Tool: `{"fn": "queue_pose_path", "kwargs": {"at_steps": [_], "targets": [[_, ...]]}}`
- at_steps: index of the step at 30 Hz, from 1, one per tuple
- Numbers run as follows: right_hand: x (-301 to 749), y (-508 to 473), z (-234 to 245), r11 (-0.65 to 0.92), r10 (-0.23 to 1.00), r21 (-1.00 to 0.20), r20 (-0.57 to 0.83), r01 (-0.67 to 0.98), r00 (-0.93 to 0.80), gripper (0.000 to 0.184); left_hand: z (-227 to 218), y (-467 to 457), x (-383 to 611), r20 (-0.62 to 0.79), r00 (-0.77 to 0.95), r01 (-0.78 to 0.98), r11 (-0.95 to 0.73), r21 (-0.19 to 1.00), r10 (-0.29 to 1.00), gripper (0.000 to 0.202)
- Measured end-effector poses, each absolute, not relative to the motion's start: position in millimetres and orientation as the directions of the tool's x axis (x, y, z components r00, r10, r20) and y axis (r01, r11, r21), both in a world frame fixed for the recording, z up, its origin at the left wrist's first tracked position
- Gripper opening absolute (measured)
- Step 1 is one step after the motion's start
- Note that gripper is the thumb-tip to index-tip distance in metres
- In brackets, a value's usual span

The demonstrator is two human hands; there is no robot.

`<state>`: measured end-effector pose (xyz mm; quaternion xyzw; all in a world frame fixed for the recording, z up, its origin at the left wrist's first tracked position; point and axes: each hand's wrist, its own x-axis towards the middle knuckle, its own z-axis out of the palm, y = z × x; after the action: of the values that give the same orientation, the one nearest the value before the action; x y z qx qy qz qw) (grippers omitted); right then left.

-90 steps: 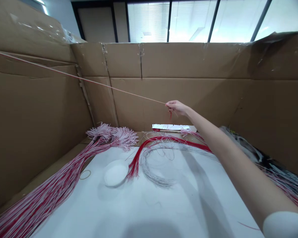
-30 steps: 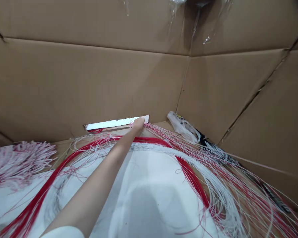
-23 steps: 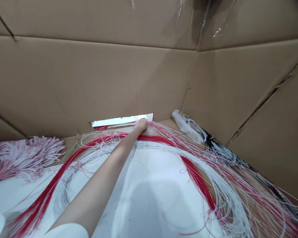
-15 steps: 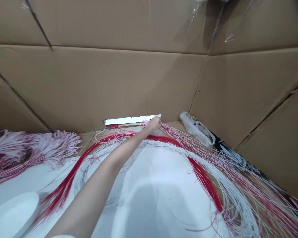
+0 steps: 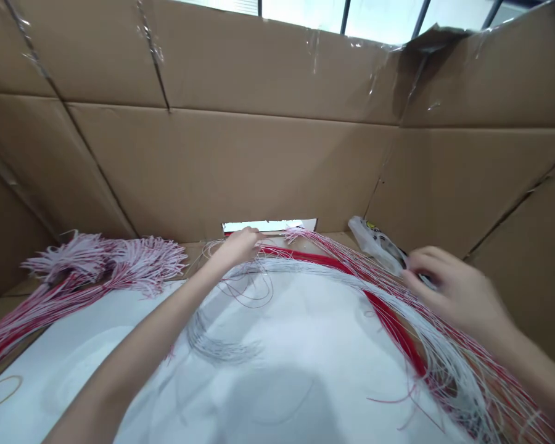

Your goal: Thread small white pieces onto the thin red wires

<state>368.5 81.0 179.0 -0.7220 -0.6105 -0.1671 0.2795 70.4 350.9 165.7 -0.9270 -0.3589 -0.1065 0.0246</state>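
Long thin red and white wires (image 5: 398,320) arc across a white sheet (image 5: 305,370) inside a cardboard enclosure. My left hand (image 5: 239,244) reaches to the far side, just below a narrow slot (image 5: 269,226) in the back wall. Its fingers are closed on the ends of some thin white strands (image 5: 259,271). My right hand (image 5: 453,293) hovers over the wire bundle at the right, slightly blurred. Its fingers are apart and nothing shows in them.
A bundle of pink, red and white wires with frayed ends (image 5: 102,259) lies at the left. A crumpled plastic bag (image 5: 374,242) sits in the far right corner. Tall cardboard walls (image 5: 240,166) close in the back and both sides. A rubber band (image 5: 0,394) lies at the lower left.
My left hand has shifted left along the slot, away from the red and white wire ends. My right hand has come into view at the right. The view has swung left and up.
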Motion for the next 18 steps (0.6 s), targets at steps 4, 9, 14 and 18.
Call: {"fn": "queue_pose_path", "kwargs": {"at_steps": [4, 9, 14, 18], "targets": [[313.9, 211.3, 145.7, 0.165, 0.937, -0.387, 0.349, 0.907, -0.021, 0.021, 142.9, 348.2, 58.9, 0.231, 0.638, 0.735, -0.670, 0.102, 0.735, 0.025], [256.7, 321.4, 89.3, 0.321, 0.936, -0.676, 0.333, 0.663, -0.113, 0.038, 134.9, 353.1, 38.9, 0.293, 0.593, 0.720, -0.657, 0.224, 0.750, 0.023], [239.3, 350.2, 86.3, 0.399, 0.917, -0.808, 0.343, 0.433, -0.205, 0.021, 148.9, 358.8, -2.5, 0.323, 0.500, 0.558, -0.584, 0.589, 0.804, 0.021], [245.6, 343.8, 112.7, 0.361, 0.924, -0.906, 0.316, 0.219, -0.217, 0.031, 164.9, 346.6, -37.8, 0.327, 0.253, 0.512, -0.413, 0.753, 0.911, 0.027]]}}
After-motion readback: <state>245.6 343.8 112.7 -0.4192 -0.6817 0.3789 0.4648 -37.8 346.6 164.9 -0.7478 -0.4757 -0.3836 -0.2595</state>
